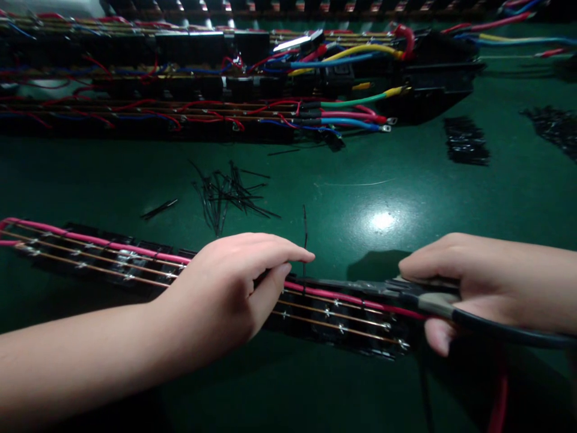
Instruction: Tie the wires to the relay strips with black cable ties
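My left hand (pixel 243 279) lies over a long black strip (pixel 333 328) that carries copper rods and a red wire (pixel 320 293). Its fingers stretch out together, and the thumb sits slightly below the index finger. At the index fingertip, a thin black cable tie (pixel 305 225) stands up from the strip. My right hand (pixel 473 282) is closed around a dark plier-like tool (pixel 435 305) with grey parts and a long black handle. The blurred front of this tool points left along the red wire, just above the strip's right end. The other fingers of my right hand are partly hidden.
Loose black cable ties (pixel 229 192) lie scattered on the green table (pixel 135 174). Bundled black ties (pixel 466 141) are at the right. Further back run wired black assemblies (pixel 180 114) with a blue lead (pixel 347 122) and a green lead (pixel 356 102) ending in metal lugs.
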{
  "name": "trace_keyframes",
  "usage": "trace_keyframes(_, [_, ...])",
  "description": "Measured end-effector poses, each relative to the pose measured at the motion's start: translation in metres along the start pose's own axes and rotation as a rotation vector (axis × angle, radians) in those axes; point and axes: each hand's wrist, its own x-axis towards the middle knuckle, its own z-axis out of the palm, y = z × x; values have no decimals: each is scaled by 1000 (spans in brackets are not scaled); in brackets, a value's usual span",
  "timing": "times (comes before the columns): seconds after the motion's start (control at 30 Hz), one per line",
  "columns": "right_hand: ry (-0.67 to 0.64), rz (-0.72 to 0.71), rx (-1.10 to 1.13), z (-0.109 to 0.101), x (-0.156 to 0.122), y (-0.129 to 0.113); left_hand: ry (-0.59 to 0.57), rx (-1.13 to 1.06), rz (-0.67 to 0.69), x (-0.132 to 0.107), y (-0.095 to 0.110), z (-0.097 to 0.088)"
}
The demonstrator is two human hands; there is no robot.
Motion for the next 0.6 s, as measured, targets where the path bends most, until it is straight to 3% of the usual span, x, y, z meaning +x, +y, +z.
trace_keyframes(0.1, [-220,67,38,-1,1,4,36,-7,-37,2,1,-2])
trace_keyframes(0.23, [-170,26,-56,-2,0,13,101,-26,-69,3,3,-4])
trace_keyframes(0.4, [-44,-126,-80,-14,-3,30,122,-24,-54,3,2,-4])
trace_keyframes(0.5, [177,-155,-111,-20,4,39,107,-4,-42,4,1,-3])
trace_keyframes(0.6, [567,-162,-272,-22,18,44,91,19,-39,5,1,-2])
